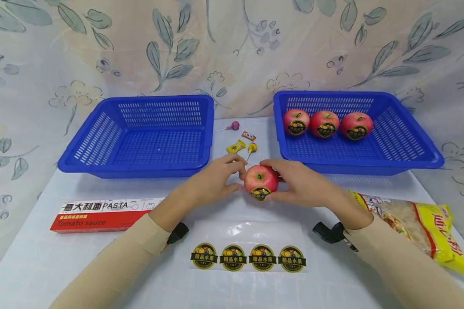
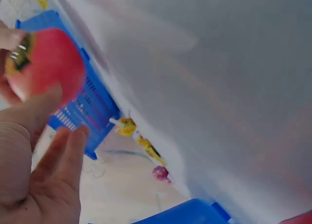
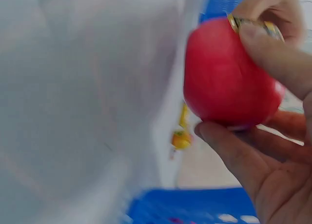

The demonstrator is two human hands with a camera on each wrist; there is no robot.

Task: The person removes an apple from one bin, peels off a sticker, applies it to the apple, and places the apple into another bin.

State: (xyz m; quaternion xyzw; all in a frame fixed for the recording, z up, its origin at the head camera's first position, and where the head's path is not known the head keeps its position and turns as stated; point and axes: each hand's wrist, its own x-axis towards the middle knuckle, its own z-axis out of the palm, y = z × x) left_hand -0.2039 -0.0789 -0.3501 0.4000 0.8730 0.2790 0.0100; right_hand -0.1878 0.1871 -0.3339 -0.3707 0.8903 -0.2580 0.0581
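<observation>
A red apple (image 1: 261, 182) sits between the two hands, low over the white table (image 1: 42, 257). The right hand (image 1: 305, 185) curls its fingers and thumb round the apple's side and holds it. The left hand (image 1: 216, 178) touches the apple's other side with its fingertips; its fingers look fairly straight, so it seems to steady the apple more than grip it. A round fruit sticker (image 1: 260, 193) is already on the front of the apple, facing the person.

Just past the right hand is a blue basket (image 1: 410, 159) with three apples (image 1: 326, 123) in it, and each has the same sticker. Past the left hand is another blue basket (image 1: 100, 165) with nothing seen in it. Between the baskets, just beyond the fingers, lie some candies and lollipops (image 1: 241, 141).

Close to the wrists lies a clear strip with four stickers (image 1: 248, 257) left on it. Beside the left arm is a pasta box (image 1: 100, 213), and beside the right arm a yellow snack bag (image 1: 421, 227).

So it looks like three apples are done, this one has its sticker on, and it is not yet in a basket
</observation>
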